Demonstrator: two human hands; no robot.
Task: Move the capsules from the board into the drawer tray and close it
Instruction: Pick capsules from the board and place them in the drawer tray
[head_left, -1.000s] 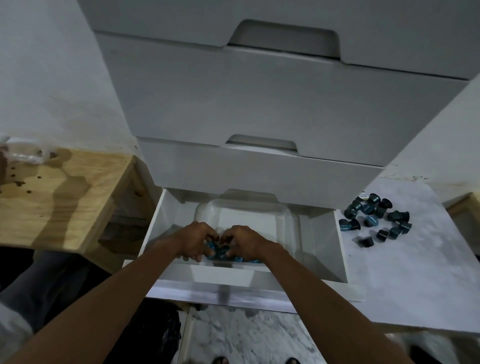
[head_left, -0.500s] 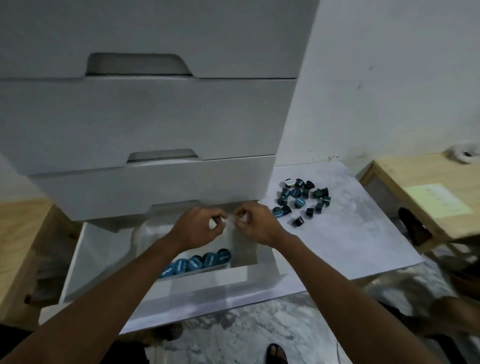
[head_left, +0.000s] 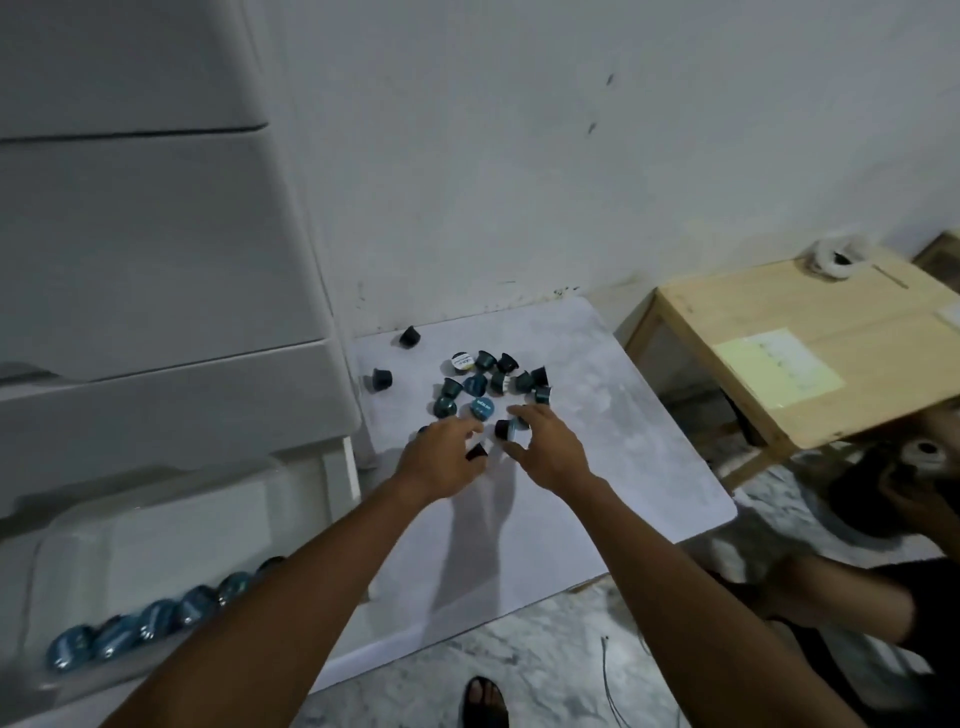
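Observation:
Several dark teal capsules (head_left: 488, 382) lie in a loose pile on the white marbled board (head_left: 623, 415); two strays (head_left: 382, 379) sit nearer the cabinet. My left hand (head_left: 441, 462) reaches over the pile's near edge, fingers curled round a dark capsule (head_left: 477, 451). My right hand (head_left: 548, 449) is beside it and pinches another capsule (head_left: 506, 428) between index finger and thumb. At the lower left the open drawer holds a clear plastic tray (head_left: 156, 519) with a row of blue capsules (head_left: 150, 621) along its near side.
The white drawer cabinet (head_left: 156, 234) rises at the left. A low wooden table (head_left: 779, 353) with a tape roll (head_left: 834, 260) stands at the right. Another person (head_left: 883, 519) crouches at the lower right. A sandalled foot (head_left: 483, 701) is on the marble floor.
Both hands left the drawer tray and swung right onto the capsule pile on the board. The view turned right with them, so the drawer now sits at the lower left.

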